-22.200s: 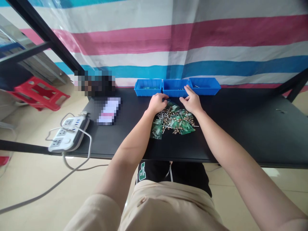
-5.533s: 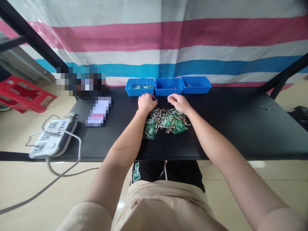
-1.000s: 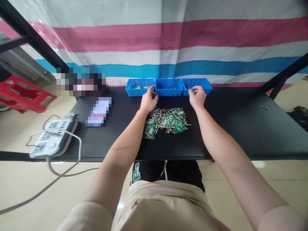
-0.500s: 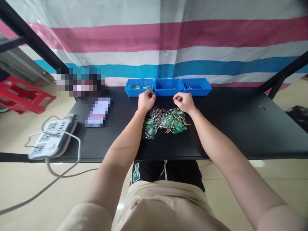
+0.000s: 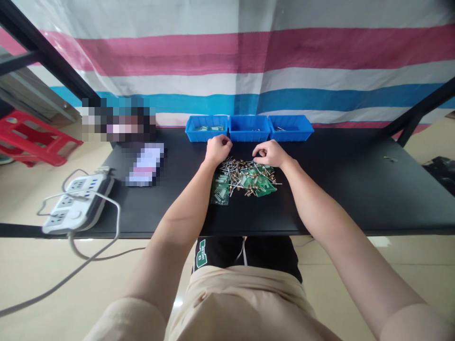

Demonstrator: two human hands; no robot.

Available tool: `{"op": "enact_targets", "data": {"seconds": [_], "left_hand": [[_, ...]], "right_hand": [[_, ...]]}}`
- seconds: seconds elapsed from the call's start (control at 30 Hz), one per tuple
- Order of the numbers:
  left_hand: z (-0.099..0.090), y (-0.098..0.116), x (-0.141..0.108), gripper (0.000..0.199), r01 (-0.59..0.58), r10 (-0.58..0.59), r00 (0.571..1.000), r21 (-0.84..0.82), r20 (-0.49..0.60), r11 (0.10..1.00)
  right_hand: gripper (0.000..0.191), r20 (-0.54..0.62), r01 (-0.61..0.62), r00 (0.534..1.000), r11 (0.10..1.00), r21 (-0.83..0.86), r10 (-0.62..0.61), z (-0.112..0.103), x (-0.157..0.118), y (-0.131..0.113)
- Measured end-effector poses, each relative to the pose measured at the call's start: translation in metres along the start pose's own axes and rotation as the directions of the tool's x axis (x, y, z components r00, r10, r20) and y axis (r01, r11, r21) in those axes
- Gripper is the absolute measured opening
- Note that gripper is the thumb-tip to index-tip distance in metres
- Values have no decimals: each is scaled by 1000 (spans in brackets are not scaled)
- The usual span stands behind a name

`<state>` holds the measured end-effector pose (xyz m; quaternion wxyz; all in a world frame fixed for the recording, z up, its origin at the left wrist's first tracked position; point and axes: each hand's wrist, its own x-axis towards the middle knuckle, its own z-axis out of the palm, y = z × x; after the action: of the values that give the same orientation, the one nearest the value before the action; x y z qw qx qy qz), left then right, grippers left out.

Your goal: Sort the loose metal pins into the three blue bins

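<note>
A pile of small metal parts with stems (image 5: 234, 173) lies on the black table, mixed with green-tinted plastic packets (image 5: 261, 182). Another small clear packet (image 5: 220, 190) is at the pile's left. My left hand (image 5: 218, 149), its fingers curled together, is beyond the pile's left part, just in front of the left blue bin (image 5: 208, 136); what it pinches, if anything, is hidden. At the pile's back right edge, my right hand (image 5: 269, 153) has bent fingers with a gap between thumb and forefinger and nothing visible in it. The middle bin (image 5: 249, 136) and right bin (image 5: 293, 136) hold a few small pieces.
On the table's left are a white power strip (image 5: 76, 203) with grey cables and a blurred-out phone-like object (image 5: 146, 163). A small piece (image 5: 390, 159) lies far right. Black frame posts rise at both sides; a red stool (image 5: 35, 137) stands left.
My right hand has moved slightly down and left toward the pile, and its fingers have parted. My left hand has hardly moved.
</note>
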<state>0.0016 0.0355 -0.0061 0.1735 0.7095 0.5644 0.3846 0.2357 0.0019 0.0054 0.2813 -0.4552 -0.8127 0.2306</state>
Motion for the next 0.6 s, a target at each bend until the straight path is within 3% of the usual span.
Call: {"op": "enact_targets", "data": {"seconds": [0.23, 0.6], "left_hand": [[1, 7, -4, 17, -48, 50, 995, -18, 84, 999], [0, 12, -7, 16, -81, 92, 977, -66, 190, 995]], "right_hand": [[7, 39, 128, 991, 991, -44, -126, 5, 5, -1], [2, 155, 7, 988, 1000, 17, -9, 6, 6, -7]]}}
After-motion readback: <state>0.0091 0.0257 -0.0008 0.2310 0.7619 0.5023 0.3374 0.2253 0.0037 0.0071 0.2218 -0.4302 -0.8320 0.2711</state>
